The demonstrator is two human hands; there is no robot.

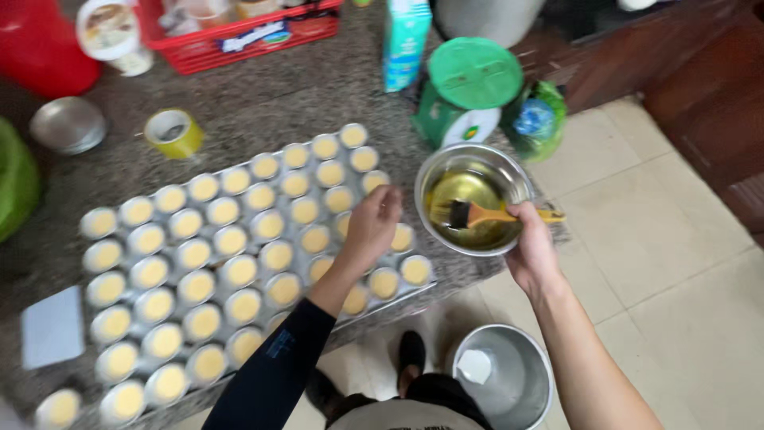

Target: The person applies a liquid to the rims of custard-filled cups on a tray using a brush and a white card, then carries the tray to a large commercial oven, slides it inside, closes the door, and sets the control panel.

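Note:
A large metal tray [94, 318] lies on the granite counter, filled with several small round tins of yellow batter [239, 271]. My left hand [369, 227], in a dark sleeve, reaches over the tray's right end with fingers curled on a tin there. My right hand [532, 243] grips the rim of a steel bowl [446, 163] of yellow oil at the counter's right edge. A pastry brush [477, 213] with a wooden handle rests in the bowl, its handle under my right thumb.
A green kitchen scale [469, 80], a carton [406, 40], a tape roll [173, 131], a red basket [239, 36] and a small steel dish [68, 123] stand behind the tray. A grey scraper card [52, 326] lies at the left. A steel pot [517, 390] sits on the tiled floor.

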